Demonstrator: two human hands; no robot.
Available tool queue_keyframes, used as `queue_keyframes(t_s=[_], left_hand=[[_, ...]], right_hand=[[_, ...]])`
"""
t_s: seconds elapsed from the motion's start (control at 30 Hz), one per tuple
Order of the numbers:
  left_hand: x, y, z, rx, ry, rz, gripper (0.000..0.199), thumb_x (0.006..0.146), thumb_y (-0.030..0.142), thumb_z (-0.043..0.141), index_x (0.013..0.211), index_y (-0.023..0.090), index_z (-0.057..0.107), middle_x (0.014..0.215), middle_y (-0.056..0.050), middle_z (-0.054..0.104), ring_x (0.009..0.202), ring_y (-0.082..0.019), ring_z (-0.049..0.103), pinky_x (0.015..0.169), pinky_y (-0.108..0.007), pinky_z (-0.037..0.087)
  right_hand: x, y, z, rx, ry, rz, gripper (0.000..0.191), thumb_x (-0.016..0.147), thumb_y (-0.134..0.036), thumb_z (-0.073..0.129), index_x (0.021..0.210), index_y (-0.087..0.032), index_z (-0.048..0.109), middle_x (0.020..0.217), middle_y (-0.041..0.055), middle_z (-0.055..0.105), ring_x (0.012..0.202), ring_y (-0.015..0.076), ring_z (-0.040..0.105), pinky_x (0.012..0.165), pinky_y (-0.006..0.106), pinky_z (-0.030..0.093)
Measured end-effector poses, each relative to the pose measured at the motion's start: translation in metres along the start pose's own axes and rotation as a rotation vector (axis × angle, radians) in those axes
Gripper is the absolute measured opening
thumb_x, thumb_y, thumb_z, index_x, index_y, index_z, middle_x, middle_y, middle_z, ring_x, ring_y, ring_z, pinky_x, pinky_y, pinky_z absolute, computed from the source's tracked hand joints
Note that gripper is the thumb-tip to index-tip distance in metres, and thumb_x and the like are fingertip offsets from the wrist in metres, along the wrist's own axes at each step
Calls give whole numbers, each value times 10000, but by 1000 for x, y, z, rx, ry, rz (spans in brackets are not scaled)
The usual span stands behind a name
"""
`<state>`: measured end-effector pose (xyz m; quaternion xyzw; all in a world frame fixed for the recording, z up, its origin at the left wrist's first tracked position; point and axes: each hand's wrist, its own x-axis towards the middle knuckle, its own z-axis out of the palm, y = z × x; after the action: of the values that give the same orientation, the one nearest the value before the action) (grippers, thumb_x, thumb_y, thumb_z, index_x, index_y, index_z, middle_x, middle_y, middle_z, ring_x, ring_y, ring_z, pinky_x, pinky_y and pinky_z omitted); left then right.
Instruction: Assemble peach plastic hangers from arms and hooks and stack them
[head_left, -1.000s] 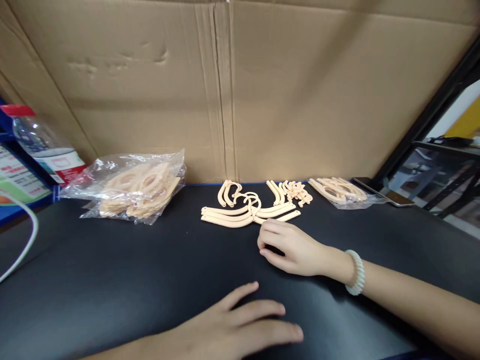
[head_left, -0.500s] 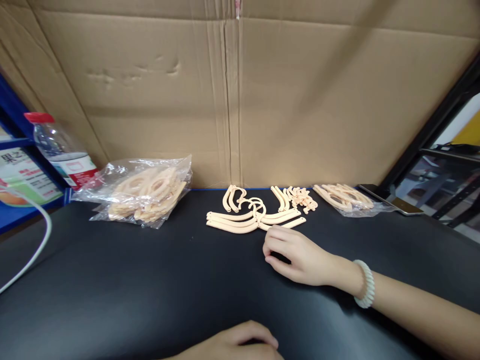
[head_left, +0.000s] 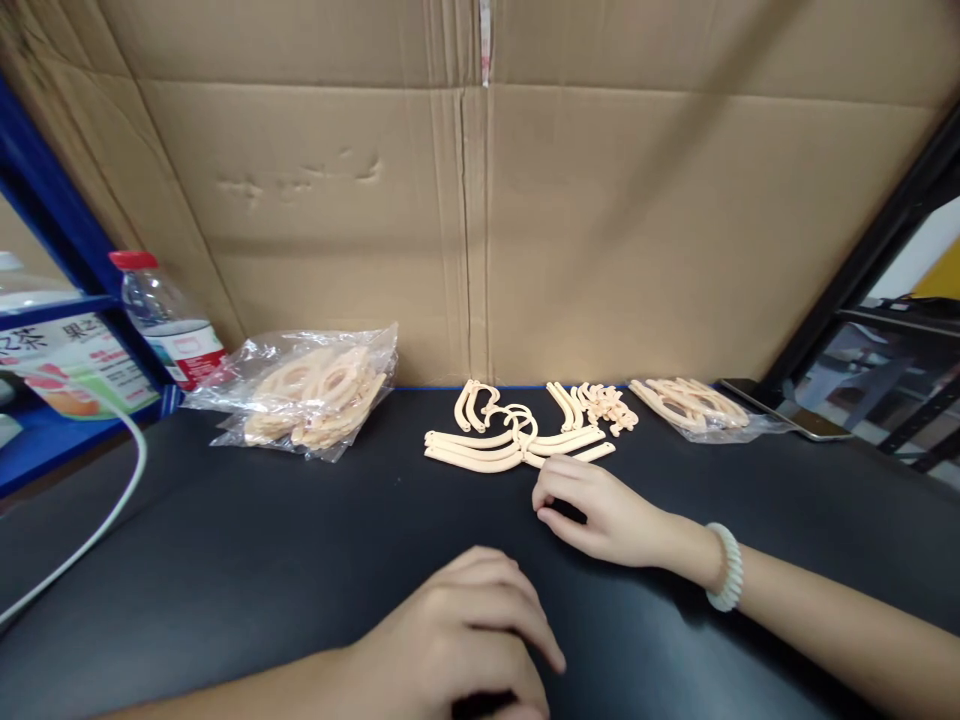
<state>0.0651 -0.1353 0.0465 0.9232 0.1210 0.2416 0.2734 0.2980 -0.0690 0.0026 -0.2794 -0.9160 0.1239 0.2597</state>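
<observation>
Beige plastic hanger pieces point(head_left: 474, 453) lie in a stack on the black table point(head_left: 300, 540), with hooks point(head_left: 525, 418) at their middle. My right hand point(head_left: 592, 505), wearing a pale coiled band on its wrist, rests just in front of the stack's right half. Its fingers curl loosely, with a gap between thumb and forefinger and nothing seen in them. Nearer to me, at the bottom centre, my left hand point(head_left: 469, 630) has bent, parted fingers and holds nothing visible. Behind the stack are curved arms point(head_left: 561, 406) and a heap of small pieces point(head_left: 606, 405).
A clear bag of beige parts point(head_left: 315, 390) lies at the back left, beside a red-capped bottle point(head_left: 176, 325). Another bag of parts point(head_left: 694, 405) and a phone point(head_left: 817, 425) are at the back right. A white cable point(head_left: 124, 500) hangs at the left. Cardboard point(head_left: 637, 230) stands behind.
My left hand has moved up and further into view over the table. The view has tilted slightly up and shifted left. My right hand stays in nearly the same place by the stack.
</observation>
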Motion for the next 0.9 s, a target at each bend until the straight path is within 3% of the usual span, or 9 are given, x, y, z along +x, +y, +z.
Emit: queue_keyframes(t_s=[0.17,0.27,0.3,0.33,0.4,0.47,0.57,0.73,0.9], left_hand=[[-1,-33,-5,117,240,-103,155,854,104,559,787,201,659,863,-37,728,842,-174,648,844,-329,484],[6,-56,-27,232,377,-236,264,853,210,591,590,190,601,830,-36,728,888,-200,643,867,-342,467],[9,-65,-36,275,387,-357,355,861,241,581,512,185,549,821,-39,725,889,-204,642,847,-327,473],[13,-75,-47,320,378,-524,406,878,269,559,483,181,529,862,-38,726,913,-204,641,853,-311,476],[21,-96,-66,339,340,-656,385,909,299,528,551,171,590,824,-30,717,855,-206,658,825,-313,496],[32,-119,-82,348,280,-779,155,865,283,625,778,162,670,801,-14,703,795,-205,667,749,-311,529],[48,-152,-96,397,215,-927,243,925,313,594,1100,146,617,1093,-72,648,928,-205,646,804,-395,549],[65,-187,-99,493,173,-1017,316,929,321,588,1203,164,574,1209,-89,598,1018,-238,622,846,-431,539],[62,-197,-93,567,169,-1013,312,928,315,590,1206,173,572,1214,-91,596,1027,-234,619,849,-428,537]], right_hand=[[7,2,-6,-25,133,51,102,886,-112,503,863,-193,560,804,23,574,756,165,525,706,278,421],[26,7,-22,-107,169,156,103,902,-141,504,841,-188,572,813,26,609,769,162,550,721,274,420],[36,10,-28,-142,151,225,107,906,-155,508,831,-186,577,808,23,619,764,158,556,715,267,418],[48,15,-34,-167,128,274,97,902,-165,521,836,-181,590,797,21,628,739,154,559,696,264,412],[75,29,-45,-192,74,338,91,874,-160,554,810,-174,618,744,11,633,675,146,558,643,256,398],[104,45,-50,-213,15,422,103,856,-170,592,764,-158,638,741,24,648,694,152,586,646,254,406],[141,69,-47,-232,-90,574,166,888,-271,628,803,-129,647,814,47,657,762,170,618,699,285,469],[172,85,-28,-176,-292,740,269,943,-373,593,1021,-119,632,986,52,651,829,180,643,745,345,548],[177,86,-14,-113,-355,813,261,943,-333,599,1104,-129,615,1093,75,631,916,204,637,790,372,551]])
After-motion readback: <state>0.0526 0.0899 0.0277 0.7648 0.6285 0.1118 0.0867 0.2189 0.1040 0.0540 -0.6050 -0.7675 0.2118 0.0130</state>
